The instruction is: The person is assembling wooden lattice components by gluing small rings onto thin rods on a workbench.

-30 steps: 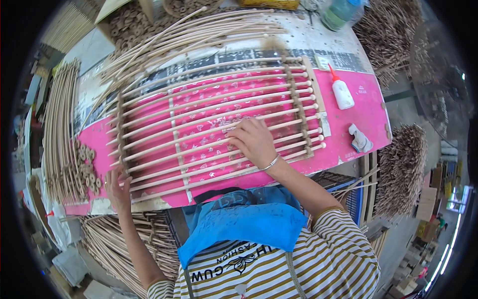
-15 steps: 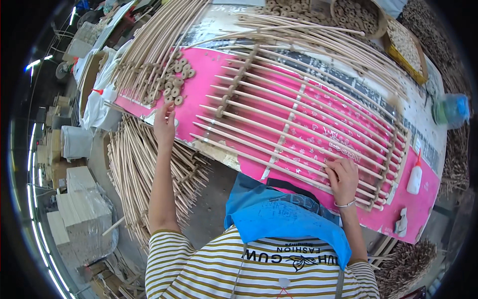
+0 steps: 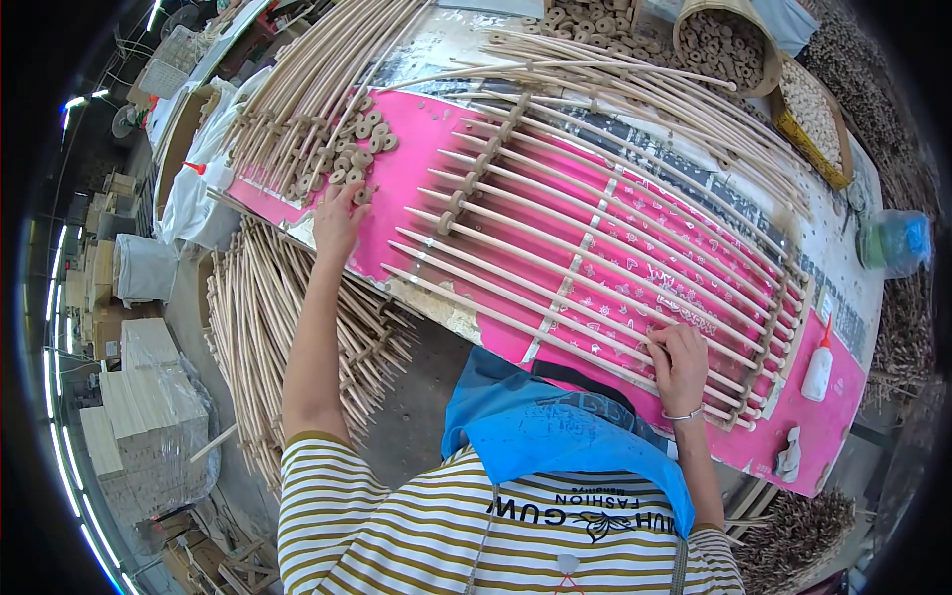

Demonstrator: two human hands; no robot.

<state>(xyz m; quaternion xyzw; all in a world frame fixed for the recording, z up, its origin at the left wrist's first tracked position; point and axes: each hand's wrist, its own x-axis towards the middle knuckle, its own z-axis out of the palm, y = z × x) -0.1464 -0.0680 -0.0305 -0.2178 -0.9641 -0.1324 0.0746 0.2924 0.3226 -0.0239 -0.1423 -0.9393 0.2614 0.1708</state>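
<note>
A ladder-like row of pale wooden rods [image 3: 555,260] lies on the pink sheet [image 3: 416,129]. A strip of brown rings [image 3: 478,164] joins most of them near their left ends, and another strip [image 3: 773,332] crosses them at the right. The nearest rods have no ring at their left ends. At the near edge of a heap of loose rings [image 3: 347,164], my left hand [image 3: 337,223] is closed with its fingertips on one ring [image 3: 362,196]. My right hand [image 3: 681,365] has its fingers pinched on a near rod, towards its right end.
Bundled rods [image 3: 307,89] lie at the far left; more rods [image 3: 288,337] are stacked below the table. A basket of rings [image 3: 729,50] and a yellow-rimmed tray of pale pieces [image 3: 808,109] stand far right. A glue bottle [image 3: 818,367] lies at the right.
My left hand has reached slightly farther into the edge of the ring heap, its fingers now on a ring. My right hand stays at the same rod. The view has shifted slightly.
</note>
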